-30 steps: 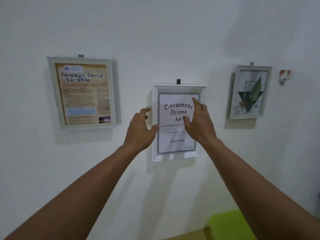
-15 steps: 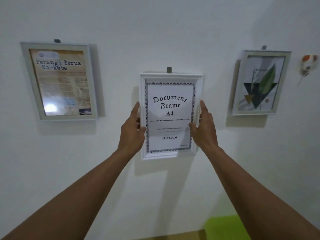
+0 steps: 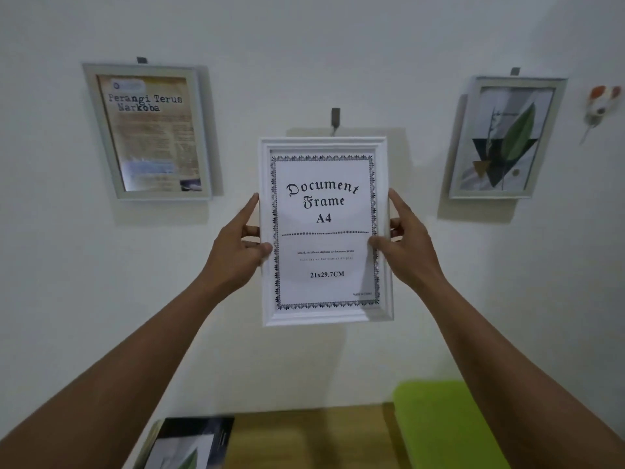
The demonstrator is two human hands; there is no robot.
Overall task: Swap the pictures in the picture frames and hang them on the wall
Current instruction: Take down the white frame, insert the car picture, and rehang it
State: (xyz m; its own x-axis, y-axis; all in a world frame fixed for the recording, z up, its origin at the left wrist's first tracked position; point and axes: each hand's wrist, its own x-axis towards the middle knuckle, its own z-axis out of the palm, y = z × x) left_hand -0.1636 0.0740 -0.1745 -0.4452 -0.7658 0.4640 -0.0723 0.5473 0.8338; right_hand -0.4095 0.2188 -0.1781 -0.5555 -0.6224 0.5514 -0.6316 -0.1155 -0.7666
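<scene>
White wall (image 3: 304, 45) behind, a person's left hand (image 3: 236, 252) and right hand (image 3: 407, 248) each clasp a side edge of the white moulded rectangular picture frame (image 3: 323, 315), held upright just below a grey hook (image 3: 335, 117), seemingly light and rigid, its glazed front likely fragile, so best gripped by the edges.

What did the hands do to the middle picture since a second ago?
The left hand and right hand took hold of the white frame by its sides and brought it off the hook; it is now below it. The poster frame and leaf frame stayed hanging.
</scene>
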